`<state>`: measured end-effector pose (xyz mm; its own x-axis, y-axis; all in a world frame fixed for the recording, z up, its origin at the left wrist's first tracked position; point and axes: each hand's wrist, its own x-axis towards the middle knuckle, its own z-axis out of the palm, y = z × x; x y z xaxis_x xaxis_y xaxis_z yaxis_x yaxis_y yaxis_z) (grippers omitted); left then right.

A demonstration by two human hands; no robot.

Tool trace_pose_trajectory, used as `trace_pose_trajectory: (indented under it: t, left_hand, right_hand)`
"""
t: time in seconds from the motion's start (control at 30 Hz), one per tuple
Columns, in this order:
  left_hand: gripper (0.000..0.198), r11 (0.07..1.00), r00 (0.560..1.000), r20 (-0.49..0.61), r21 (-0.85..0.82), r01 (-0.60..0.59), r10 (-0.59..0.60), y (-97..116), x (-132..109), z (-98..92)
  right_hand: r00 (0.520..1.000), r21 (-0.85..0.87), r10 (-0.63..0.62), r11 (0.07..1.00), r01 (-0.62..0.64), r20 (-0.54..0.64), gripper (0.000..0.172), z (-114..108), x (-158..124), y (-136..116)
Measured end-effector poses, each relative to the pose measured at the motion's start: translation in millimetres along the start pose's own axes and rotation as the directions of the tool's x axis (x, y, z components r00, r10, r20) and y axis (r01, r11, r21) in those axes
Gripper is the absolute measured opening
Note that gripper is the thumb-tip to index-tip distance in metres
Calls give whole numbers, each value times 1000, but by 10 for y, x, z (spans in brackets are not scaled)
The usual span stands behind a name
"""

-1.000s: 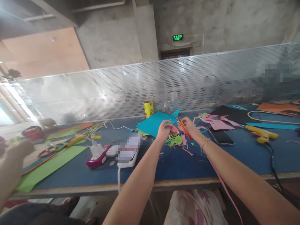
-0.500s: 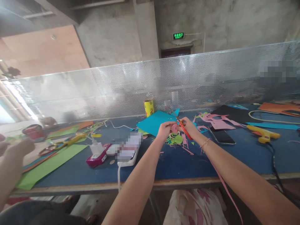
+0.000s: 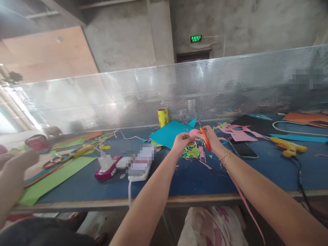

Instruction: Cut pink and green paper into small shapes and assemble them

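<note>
A small round piece of pink paper (image 3: 194, 133) is pinched in my left hand (image 3: 181, 142), whose fingers are closed on its lower left edge. In my right hand (image 3: 213, 138) are red-and-orange handled scissors (image 3: 205, 138), their blades pointing up and away from me. The right fingertips also reach the pink piece. Below both hands lies a pile of green paper scraps (image 3: 194, 151) with pink strips among them. Just behind, a blue sheet of paper (image 3: 167, 132) rests on the table.
Cut pink paper (image 3: 241, 132), a dark phone (image 3: 243, 149) and a yellow glue gun (image 3: 289, 146) lie to the right. On the left are a power strip (image 3: 139, 176), a magenta box (image 3: 107, 173), green paper (image 3: 61, 177) and another person's arm (image 3: 15, 174). A perforated metal screen (image 3: 123, 92) stands behind.
The scissors have turned more upright, with their blades lifted off the pink piece. The pink piece has tilted up and shows more of its face. The other person's hand moved slightly.
</note>
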<state>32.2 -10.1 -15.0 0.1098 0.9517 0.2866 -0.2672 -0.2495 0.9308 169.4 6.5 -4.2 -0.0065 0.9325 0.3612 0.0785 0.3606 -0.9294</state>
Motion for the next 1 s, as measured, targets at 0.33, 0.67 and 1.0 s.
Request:
trace_pose_trajectory:
  t: [0.33, 0.67, 1.0]
  left_hand:
    - [23, 971, 924, -346, -106, -214, 166, 120, 134, -144]
    - [24, 954, 920, -300, -79, -289, 254, 197, 107, -169]
    - [24, 970, 932, -280, -8, -244, 232, 187, 89, -146]
  right_hand:
    - [979, -283, -156, 940, 188, 134, 37, 34, 35, 162]
    - [940, -450, -173, 842, 296, 294, 34, 96, -93, 94]
    - [936, -447, -185, 840, 309, 300, 30, 80, -58, 141]
